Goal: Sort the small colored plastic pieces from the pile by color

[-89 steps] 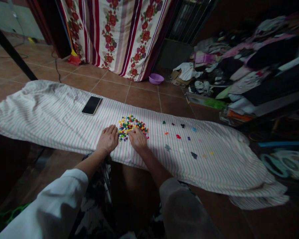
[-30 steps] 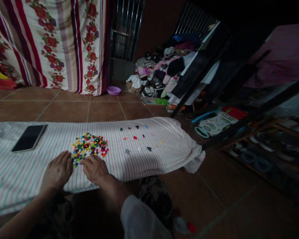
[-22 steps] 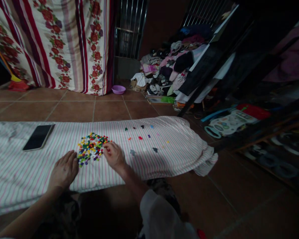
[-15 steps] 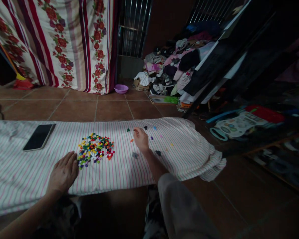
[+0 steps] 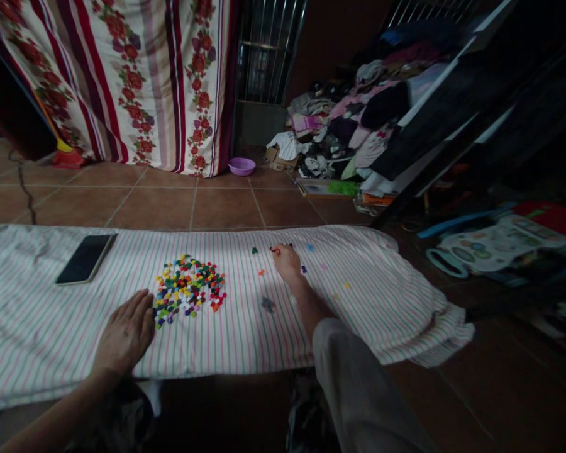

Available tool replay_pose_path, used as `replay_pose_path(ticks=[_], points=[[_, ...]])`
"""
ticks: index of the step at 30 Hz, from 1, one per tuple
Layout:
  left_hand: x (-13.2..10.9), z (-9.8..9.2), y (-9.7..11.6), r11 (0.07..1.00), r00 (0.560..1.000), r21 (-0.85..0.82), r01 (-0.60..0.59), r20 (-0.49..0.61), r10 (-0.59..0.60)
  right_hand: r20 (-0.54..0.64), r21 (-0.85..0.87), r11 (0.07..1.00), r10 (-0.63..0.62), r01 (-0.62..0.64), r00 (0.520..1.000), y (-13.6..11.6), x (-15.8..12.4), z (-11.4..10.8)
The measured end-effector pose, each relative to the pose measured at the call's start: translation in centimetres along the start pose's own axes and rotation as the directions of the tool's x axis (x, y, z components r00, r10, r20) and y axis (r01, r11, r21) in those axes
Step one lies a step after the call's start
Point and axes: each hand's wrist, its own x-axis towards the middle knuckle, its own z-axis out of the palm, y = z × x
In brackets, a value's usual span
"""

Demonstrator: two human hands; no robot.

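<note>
My left hand (image 5: pixel 126 330) lies flat on the striped cloth (image 5: pixel 236 340), fingers stretched out. Its fingertips are at the left edge of a spread of small multicoloured blocks (image 5: pixel 191 286). My right hand (image 5: pixel 287 261) is over the cloth to the right of that spread, thumb and fingers pinched together. A tiny dark block (image 5: pixel 272 249) shows at its fingertips. Around this hand lie small colour groups: green pieces (image 5: pixel 255 250), orange pieces (image 5: pixel 261 272), grey pieces (image 5: pixel 267 304), blue pieces (image 5: pixel 310 247) and purple pieces (image 5: pixel 304 269). Black pieces are partly hidden behind the hand.
A phone (image 5: pixel 85 259) lies on the cloth at the left. Beyond, on the tiled floor, are a purple basin (image 5: pixel 242 166), a red dustpan (image 5: pixel 68 157) and a heap of clothes (image 5: pixel 344 126). A floral curtain (image 5: pixel 160 82) hangs behind. A baby walker-like toy (image 5: pixel 490 245) stands right.
The view has shifted, so the scene sits further right. My right hand has come down beside the black pieces, now partly covering them. My left hand stays flat beside the blocks.
</note>
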Motion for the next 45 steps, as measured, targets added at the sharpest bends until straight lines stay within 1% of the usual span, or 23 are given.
replay_pose_path(ticks=[3, 6, 10, 12, 17, 22, 28, 32, 36, 38, 41, 43, 45], points=[[0.0, 0.0, 0.0, 1.000, 1.000, 0.000, -0.011, 0.008, 0.011, 0.031, -0.035, 0.999, 0.023, -0.022, 0.999, -0.5, -0.1, -0.2], [-0.1, 0.0, 0.1, 1.000, 1.000, -0.008, 0.016, 0.014, -0.016, 0.060, -0.049, 0.998, 0.034, -0.031, 0.998, -0.8, -0.1, -0.4], [0.0, -0.1, 0.2, 0.999, 0.999, -0.028, 0.038, 0.012, -0.038, 0.056, -0.043, 0.998, 0.042, -0.040, 0.998, -0.8, 0.0, -0.4], [0.0, -0.1, 0.2, 0.999, 0.999, -0.033, 0.036, 0.012, -0.036, 0.057, -0.044, 0.999, 0.020, -0.017, 0.998, -0.7, 0.1, -0.4], [0.0, -0.1, 0.1, 0.998, 1.000, -0.053, 0.015, 0.012, -0.015, 0.087, -0.046, 0.993, -0.101, 0.105, 0.991, -0.6, 0.6, -0.3], [0.0, 0.0, 0.2, 0.998, 0.999, -0.053, 0.034, 0.002, -0.034, 0.090, -0.076, 0.992, -0.089, 0.096, 0.992, -0.7, 1.3, 0.0], [0.2, -0.2, 0.4, 0.996, 0.998, -0.049, 0.068, 0.003, -0.068, 0.098, -0.106, 0.987, -0.109, 0.120, 0.989, -0.6, 1.4, 0.0], [0.5, -0.8, 0.7, 0.992, 0.993, -0.059, 0.113, 0.036, -0.111, 0.072, -0.095, 0.985, -0.141, 0.147, 0.987, -0.4, 1.2, 0.0], [0.9, -1.3, 1.1, 0.983, 0.984, -0.079, 0.167, 0.076, -0.161, -0.032, -0.062, 0.988, -0.141, 0.139, 0.989, -0.5, 0.8, -0.2], [1.0, -1.5, 1.2, 0.979, 0.980, -0.084, 0.184, 0.087, -0.177, -0.088, -0.023, 0.984, -0.179, 0.178, 0.980, -1.2, 0.4, -0.5], [1.0, -1.5, 1.3, 0.976, 0.977, -0.087, 0.200, 0.095, -0.191, -0.134, 0.071, 0.950, -0.291, 0.303, 0.947, -3.2, -1.0, -0.8], [1.0, -1.5, 1.3, 0.974, 0.976, -0.096, 0.204, 0.099, -0.195, -0.114, 0.148, 0.910, -0.372, 0.386, 0.921, -5.2, -2.6, -0.8], [1.1, -1.6, 1.3, 0.972, 0.975, -0.109, 0.207, 0.102, -0.196, -0.056, 0.222, 0.865, -0.449, 0.450, 0.892, -7.5, -4.9, -0.4]])
